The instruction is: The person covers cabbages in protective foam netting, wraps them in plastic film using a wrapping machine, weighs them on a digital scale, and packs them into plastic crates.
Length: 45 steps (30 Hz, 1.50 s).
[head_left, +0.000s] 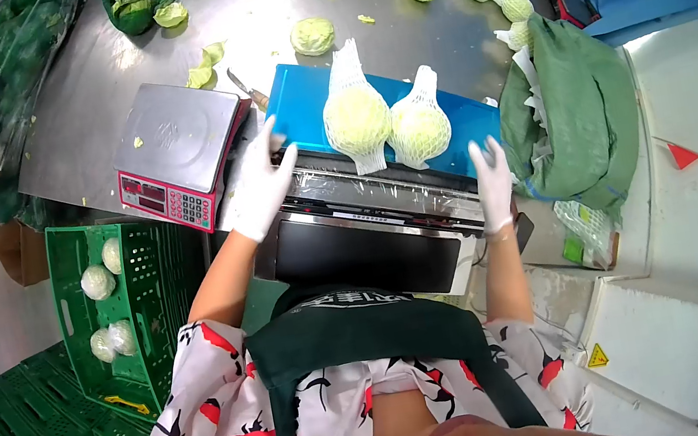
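Observation:
Two cabbages in white foam net sleeves, a left one [358, 120] and a right one [420, 129], lie side by side on a blue board [298, 102]. My left hand [261, 188], in a white glove, is at the board's left end with thumb and fingers apart, holding nothing. At the right end, my gloved right hand [494, 186] has its fingers raised and spread, also holding nothing. Between my hands, clear plastic film [381, 190] stretches along the front of a wrapping machine [365, 257] with a dark plate.
A scale [179, 140] stands left of the board, with a knife [250, 92] behind its right side. Bare cabbages [312, 36] and loose leaves [204, 67] lie on the metal table [83, 147]. A green sack [580, 110] stands right; a green crate [117, 349] holds wrapped cabbages.

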Available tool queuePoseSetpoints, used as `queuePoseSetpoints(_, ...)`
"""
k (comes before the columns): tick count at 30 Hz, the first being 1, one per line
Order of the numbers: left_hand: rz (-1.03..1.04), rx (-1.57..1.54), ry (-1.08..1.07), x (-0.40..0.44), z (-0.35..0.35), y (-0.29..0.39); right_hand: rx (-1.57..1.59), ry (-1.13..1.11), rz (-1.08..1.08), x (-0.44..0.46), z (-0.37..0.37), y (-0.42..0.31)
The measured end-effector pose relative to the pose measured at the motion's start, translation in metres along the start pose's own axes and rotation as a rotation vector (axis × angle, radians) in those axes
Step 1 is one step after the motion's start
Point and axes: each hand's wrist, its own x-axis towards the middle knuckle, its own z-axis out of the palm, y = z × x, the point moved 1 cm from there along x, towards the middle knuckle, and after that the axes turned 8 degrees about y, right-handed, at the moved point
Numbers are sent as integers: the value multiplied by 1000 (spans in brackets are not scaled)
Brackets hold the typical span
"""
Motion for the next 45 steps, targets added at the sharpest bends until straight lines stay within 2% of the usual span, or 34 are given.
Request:
queuePoseSetpoints(1, 140, 293, 34, -10, -9, -6, -179, 127, -147, -21, -9, 11)
queuePoseSetpoints(3, 231, 599, -2, -34, -10, -18, -643, 279, -355, -53, -17, 35)
queuePoseSetpoints(4, 226, 657, -31, -42, -7, -15, -807, 333, -346, -70, -13, 33)
queuePoseSetpoints(5, 225, 716, -60, -47, -3, -11, -876, 176, -166, -81, -11, 29)
queuePoseSetpoints(6, 304, 728, 11, -50, 3, -14, -914, 239, -218, -91, -1, 29)
queuePoseSetpoints(7, 230, 592, -5, -50, 10, -16, -953, 302, -269, -95, 9, 36)
queuePoseSetpoints(8, 156, 457, -25, -50, 17, -18, -900, 352, -314, -93, 17, 53)
queuePoseSetpoints(9, 80, 322, -45, -49, 25, -21, -703, 293, -263, -91, 22, 61)
queuePoseSetpoints(10, 114, 193, -14, -46, 28, -22, -554, 206, -187, -86, 28, 66)
queuePoseSetpoints(11, -10, -16, -72, -44, 28, -27, -403, 120, -107, -85, 31, 71)
queuePoseSetpoints(12, -227, -300, -193, -42, 18, -17, -139, 25, -80, -80, 23, 75)
queuePoseSetpoints(13, -446, -584, -308, -38, 5, -1, 322, -63, 213, -79, 6, 48)
queuePoseSetpoints(14, -369, -498, -354, -34, -15, 18, 366, -128, 110, -81, -16, 27)
queuePoseSetpoints(15, -112, -410, -505, -29, -40, 31, 425, -196, 132, -83, -39, 7)
queuePoseSetpoints(16, -59, -409, -576, -25, -59, 47, 481, -264, 157, -85, -63, -12)
queuePoseSetpoints(17, -94, -410, -675, -19, -82, 69, 550, -335, 312, -86, -83, -29)
queuePoseSetpoints(18, -68, -479, -675, -15, -98, 83, 689, -472, 179, -81, -99, -45)
queuePoseSetpoints(19, 46, -617, -665, -10, -103, 78, 824, -609, 41, -74, -109, -59)
queuePoseSetpoints(20, 63, -730, -654, 1, -106, 68, 780, -575, -49, -62, -113, -75)
queuePoseSetpoints(22, 32, -805, -418, 28, -81, 83, 575, -457, -128, -19, -93, -88)
queuePoseSetpoints(23, -9, -757, -196, 45, -60, 107, 422, -416, -171, 4, -74, -88)
queuePoseSetpoints(25, 221, -224, -398, 77, -24, 77, -28, -521, -459, 41, -24, -87)
queuePoseSetpoints(26, 398, -27, -438, 86, 1, 58, -223, -561, -688, 55, 7, -62)
queuePoseSetpoints(27, 570, 173, -474, 89, 23, 42, -328, -623, -797, 63, 28, -49)
queuePoseSetpoints(29, 329, 28, -700, 91, 48, 26, -202, -786, -510, 72, 48, -30)
queuePoseSetpoints(33, 183, -123, -695, 102, 59, 17, -16, -772, -348, 80, 60, -17)
queuePoseSetpoints(35, 35, -304, -690, 100, 66, 8, 58, -749, -202, 84, 63, -15)
queuePoseSetpoints(36, -40, -394, -691, 97, 67, 11, 168, -705, -213, 81, 66, -13)
queuePoseSetpoints(39, -310, -791, -705, 88, 60, 29, 543, -703, 161, 62, 63, -13)
queuePoseSetpoints(40, -372, -836, -728, 84, 55, 36, 554, -743, 209, 52, 55, -12)
queuePoseSetpoints(43, -582, -734, -806, 59, 44, 42, 646, -666, 405, 8, 30, -29)
queuePoseSetpoints(45, -731, -859, -849, 27, 30, 50, 607, -702, 447, -23, 11, -29)
